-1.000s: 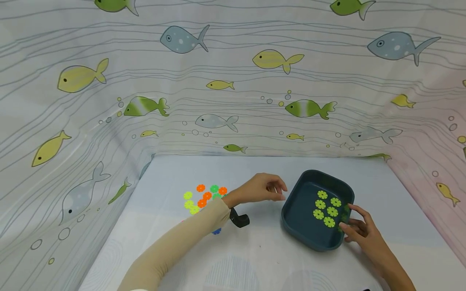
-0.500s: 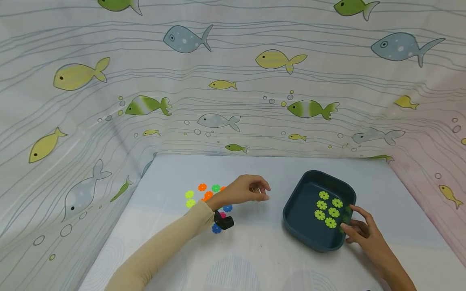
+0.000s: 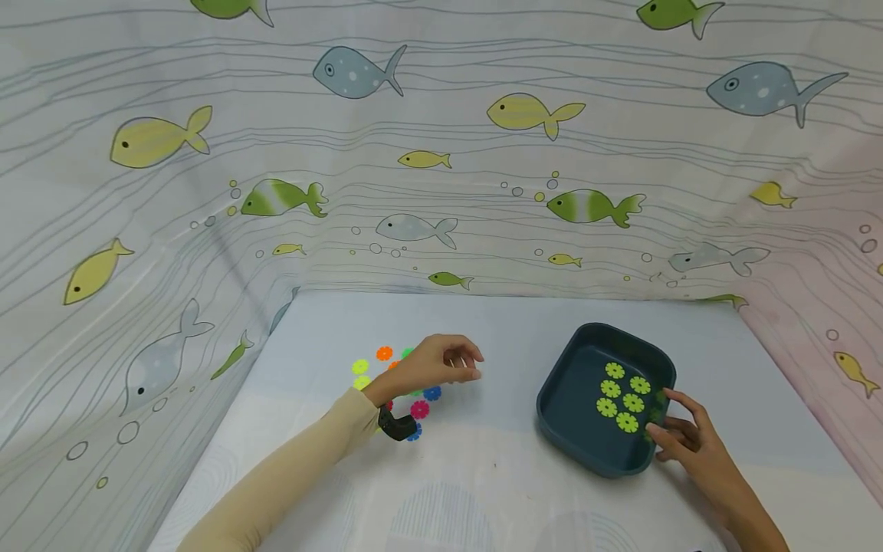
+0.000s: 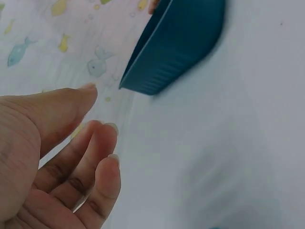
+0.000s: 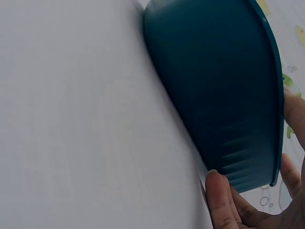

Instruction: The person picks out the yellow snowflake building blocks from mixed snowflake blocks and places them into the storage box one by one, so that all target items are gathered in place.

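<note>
My left hand (image 3: 429,364) hovers over the table with loosely bent fingers and nothing between them. Below and behind it lie small flower-shaped discs, partly hidden by the hand and wrist: orange (image 3: 384,353), yellow (image 3: 361,367), blue (image 3: 432,393) and pink (image 3: 420,409). To the right stands a dark teal plastic basin (image 3: 572,429), holding several yellow-green flower discs (image 3: 610,389). My right hand (image 3: 693,437) grips the basin's right side at the rim. In the right wrist view, fingers (image 5: 219,195) lie against the outer wall of the basin.
White cloth covers the table (image 3: 497,491). A fish-printed curtain (image 3: 476,192) rises at the back and both sides. A black strap device (image 3: 398,424) sits on the left wrist. A gap of bare cloth separates the left hand from the basin.
My left hand has moved left, away from the basin and back toward the loose discs. The right hand and the basin have stayed in place.
</note>
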A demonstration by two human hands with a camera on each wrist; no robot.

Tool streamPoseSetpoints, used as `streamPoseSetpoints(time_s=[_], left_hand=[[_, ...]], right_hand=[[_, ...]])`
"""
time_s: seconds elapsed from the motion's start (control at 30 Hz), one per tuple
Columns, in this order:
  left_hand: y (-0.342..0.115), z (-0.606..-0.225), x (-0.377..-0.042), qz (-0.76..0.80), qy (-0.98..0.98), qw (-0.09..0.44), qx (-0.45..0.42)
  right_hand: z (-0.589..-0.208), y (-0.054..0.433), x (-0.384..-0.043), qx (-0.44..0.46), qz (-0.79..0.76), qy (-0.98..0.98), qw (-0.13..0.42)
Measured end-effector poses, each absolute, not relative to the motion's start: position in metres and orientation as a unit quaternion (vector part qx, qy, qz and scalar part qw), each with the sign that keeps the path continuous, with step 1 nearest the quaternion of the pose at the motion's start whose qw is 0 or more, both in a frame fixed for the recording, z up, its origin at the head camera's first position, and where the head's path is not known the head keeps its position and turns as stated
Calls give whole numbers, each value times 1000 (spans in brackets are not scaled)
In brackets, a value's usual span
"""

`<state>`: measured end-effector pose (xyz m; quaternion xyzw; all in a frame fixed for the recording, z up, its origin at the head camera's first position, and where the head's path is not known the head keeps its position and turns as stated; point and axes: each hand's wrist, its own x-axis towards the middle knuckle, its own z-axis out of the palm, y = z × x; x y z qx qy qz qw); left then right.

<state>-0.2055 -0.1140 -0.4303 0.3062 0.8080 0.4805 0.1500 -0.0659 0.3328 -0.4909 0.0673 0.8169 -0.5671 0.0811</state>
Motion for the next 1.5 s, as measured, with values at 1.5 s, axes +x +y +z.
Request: streamPoseSetpoints(time_s=[1.5], left_hand=[[-270,-464,-205,444,886,104,91]], right_hand=[[-490,332,-66,46,-565,821,63]])
